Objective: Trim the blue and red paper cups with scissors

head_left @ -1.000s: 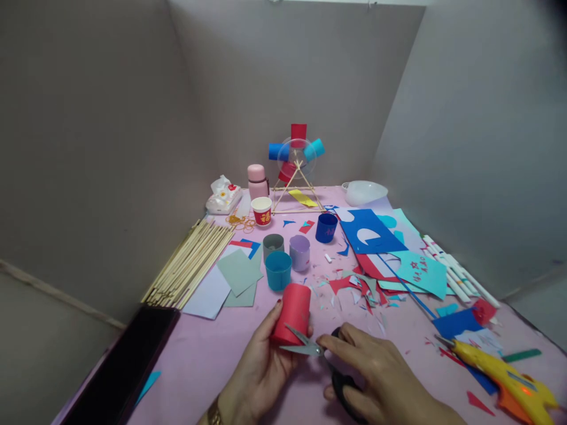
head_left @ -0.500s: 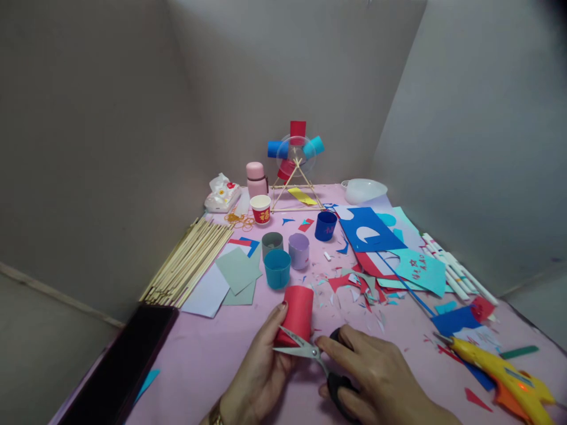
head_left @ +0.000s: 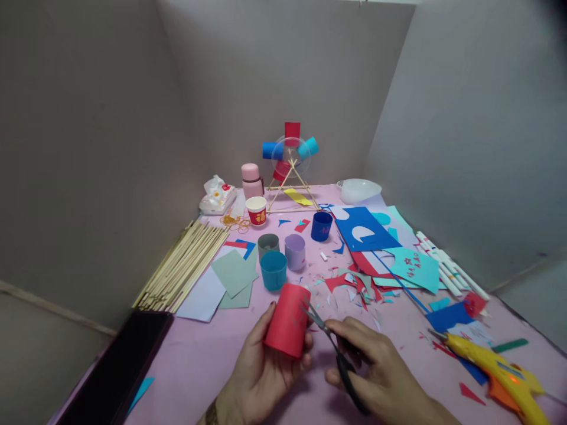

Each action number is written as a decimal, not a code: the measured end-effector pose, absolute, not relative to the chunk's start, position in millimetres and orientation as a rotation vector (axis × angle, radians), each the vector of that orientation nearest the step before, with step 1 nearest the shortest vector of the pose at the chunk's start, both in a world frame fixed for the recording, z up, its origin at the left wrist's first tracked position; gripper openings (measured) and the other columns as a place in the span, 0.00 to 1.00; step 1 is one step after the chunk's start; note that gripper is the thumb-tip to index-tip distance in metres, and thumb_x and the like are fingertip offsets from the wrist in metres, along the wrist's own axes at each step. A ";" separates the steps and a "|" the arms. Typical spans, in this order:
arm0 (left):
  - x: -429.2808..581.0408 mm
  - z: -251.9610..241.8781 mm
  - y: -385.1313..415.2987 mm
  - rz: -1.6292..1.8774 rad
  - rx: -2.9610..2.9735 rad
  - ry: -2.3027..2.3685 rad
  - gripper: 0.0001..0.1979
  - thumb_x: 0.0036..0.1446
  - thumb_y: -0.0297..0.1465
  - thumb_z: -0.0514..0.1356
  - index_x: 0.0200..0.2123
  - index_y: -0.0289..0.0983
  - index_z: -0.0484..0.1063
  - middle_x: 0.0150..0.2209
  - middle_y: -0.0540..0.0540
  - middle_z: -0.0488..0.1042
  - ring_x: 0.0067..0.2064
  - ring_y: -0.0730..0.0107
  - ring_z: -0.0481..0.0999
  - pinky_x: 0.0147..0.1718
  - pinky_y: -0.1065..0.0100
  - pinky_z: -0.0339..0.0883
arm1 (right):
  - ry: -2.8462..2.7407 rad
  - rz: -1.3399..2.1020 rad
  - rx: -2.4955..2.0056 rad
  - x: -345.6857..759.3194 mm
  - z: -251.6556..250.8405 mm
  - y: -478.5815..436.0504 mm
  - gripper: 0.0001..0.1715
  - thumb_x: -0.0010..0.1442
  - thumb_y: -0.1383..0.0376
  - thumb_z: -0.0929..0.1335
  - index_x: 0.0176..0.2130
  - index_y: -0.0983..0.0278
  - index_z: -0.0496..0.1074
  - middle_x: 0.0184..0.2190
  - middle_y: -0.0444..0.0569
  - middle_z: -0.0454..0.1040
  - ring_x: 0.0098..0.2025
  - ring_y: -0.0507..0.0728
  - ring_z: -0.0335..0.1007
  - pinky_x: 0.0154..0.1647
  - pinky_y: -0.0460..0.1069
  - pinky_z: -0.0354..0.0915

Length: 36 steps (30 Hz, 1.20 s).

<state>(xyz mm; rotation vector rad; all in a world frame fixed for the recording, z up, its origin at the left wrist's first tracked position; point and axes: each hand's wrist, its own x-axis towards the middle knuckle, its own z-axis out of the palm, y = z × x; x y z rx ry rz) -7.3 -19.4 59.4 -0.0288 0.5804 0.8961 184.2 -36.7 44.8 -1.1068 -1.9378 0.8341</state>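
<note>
A red paper cylinder (head_left: 287, 321) rests tilted in my left hand (head_left: 261, 369), its fingers curled round the lower part. My right hand (head_left: 376, 366) grips a pair of scissors (head_left: 330, 333) by the black handles. The blades are slightly apart and point up and left, with their tips at the right side of the red cylinder; whether they touch it I cannot tell. Just beyond stand a teal paper cup (head_left: 273, 270), a grey one (head_left: 268, 243) and a lilac one (head_left: 295, 252), close together. A dark blue paper cup (head_left: 321, 226) stands farther right.
Wooden sticks (head_left: 183, 265) and a black phone-like slab (head_left: 117, 366) lie left. At the back is a stick-framed wheel (head_left: 291, 158) with coloured paper cylinders. Paper scraps (head_left: 361, 286) are strewn right of centre, near blue card (head_left: 367, 230), markers (head_left: 452, 262) and a yellow glue gun (head_left: 491, 366).
The scissors have swung from across the cylinder's lower end to its upper right side, and their blades have drawn closer together. My left hand has tilted the cylinder.
</note>
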 end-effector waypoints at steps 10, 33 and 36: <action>-8.5 63.5 -27.3 0.879 -0.057 0.437 0.19 0.53 0.34 0.61 0.40 0.22 0.74 0.35 0.34 0.83 0.37 0.57 0.81 0.42 0.60 0.71 | -1.945 0.369 -0.872 176.7 38.5 -40.9 0.35 0.49 0.69 0.73 0.54 0.59 0.62 0.33 0.45 0.67 0.29 0.56 0.66 0.26 0.47 0.65; -2.4 53.3 -26.9 0.903 -0.010 0.632 0.17 0.52 0.34 0.65 0.39 0.25 0.73 0.33 0.33 0.83 0.34 0.54 0.82 0.35 0.58 0.76 | -1.691 0.616 -1.009 176.1 43.7 -36.4 0.25 0.53 0.68 0.71 0.50 0.55 0.66 0.33 0.43 0.67 0.29 0.54 0.64 0.26 0.45 0.62; -2.8 53.4 -25.4 0.938 0.008 0.671 0.14 0.59 0.33 0.58 0.40 0.26 0.72 0.31 0.33 0.83 0.31 0.58 0.83 0.32 0.60 0.77 | -1.849 0.704 -0.990 186.4 54.1 -34.1 0.25 0.49 0.67 0.73 0.48 0.58 0.69 0.31 0.43 0.67 0.29 0.55 0.65 0.28 0.47 0.62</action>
